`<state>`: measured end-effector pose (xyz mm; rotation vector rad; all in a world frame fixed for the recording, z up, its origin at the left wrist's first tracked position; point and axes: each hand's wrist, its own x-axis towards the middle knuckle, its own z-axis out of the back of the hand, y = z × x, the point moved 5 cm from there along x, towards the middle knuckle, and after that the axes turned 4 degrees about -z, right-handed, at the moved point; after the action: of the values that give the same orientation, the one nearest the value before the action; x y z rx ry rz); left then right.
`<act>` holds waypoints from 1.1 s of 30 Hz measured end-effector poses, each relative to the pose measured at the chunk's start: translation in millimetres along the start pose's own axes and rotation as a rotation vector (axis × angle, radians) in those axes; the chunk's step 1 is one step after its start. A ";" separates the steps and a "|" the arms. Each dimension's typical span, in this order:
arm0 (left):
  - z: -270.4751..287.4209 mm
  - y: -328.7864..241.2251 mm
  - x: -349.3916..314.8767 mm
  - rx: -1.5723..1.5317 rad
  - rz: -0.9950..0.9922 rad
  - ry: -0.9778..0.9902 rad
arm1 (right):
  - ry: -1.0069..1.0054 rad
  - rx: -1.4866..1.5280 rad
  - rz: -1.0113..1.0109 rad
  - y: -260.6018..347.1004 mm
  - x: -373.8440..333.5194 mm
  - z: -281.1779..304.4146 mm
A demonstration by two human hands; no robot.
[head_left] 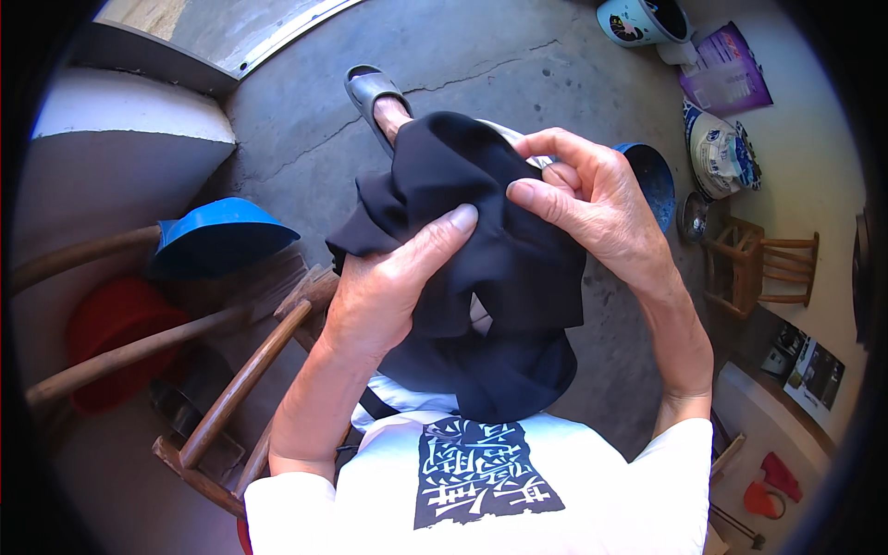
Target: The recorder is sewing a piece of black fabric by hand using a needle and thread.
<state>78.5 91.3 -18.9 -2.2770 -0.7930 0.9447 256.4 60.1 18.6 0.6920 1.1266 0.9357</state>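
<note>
A black cloth lies bunched in folds over my lap, its far end raised. My left hand grips its left side, thumb pressed flat on top and the other fingers hidden beneath. At the cloth's upper right, my right hand has its fingers bent, with index tip and thumb tip a little apart beside the fabric. Whatever those curled fingers may hold is too small or hidden to see. Beyond the cloth shows my foot in a grey slide sandal.
To the left are a blue plastic scoop, a red basin and a wooden chair frame. Along the right wall stand a light blue bucket, a purple bag, a white sack, a blue basin and a small wooden chair.
</note>
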 end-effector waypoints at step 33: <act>-16.4 -9.2 -4.8 0.119 -0.040 0.141 | 0.028 0.080 -0.022 4.4 -13.9 0.5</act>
<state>85.2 90.1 -0.8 -2.1894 -0.6998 0.7825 253.8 49.8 28.5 0.7316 1.1998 0.8878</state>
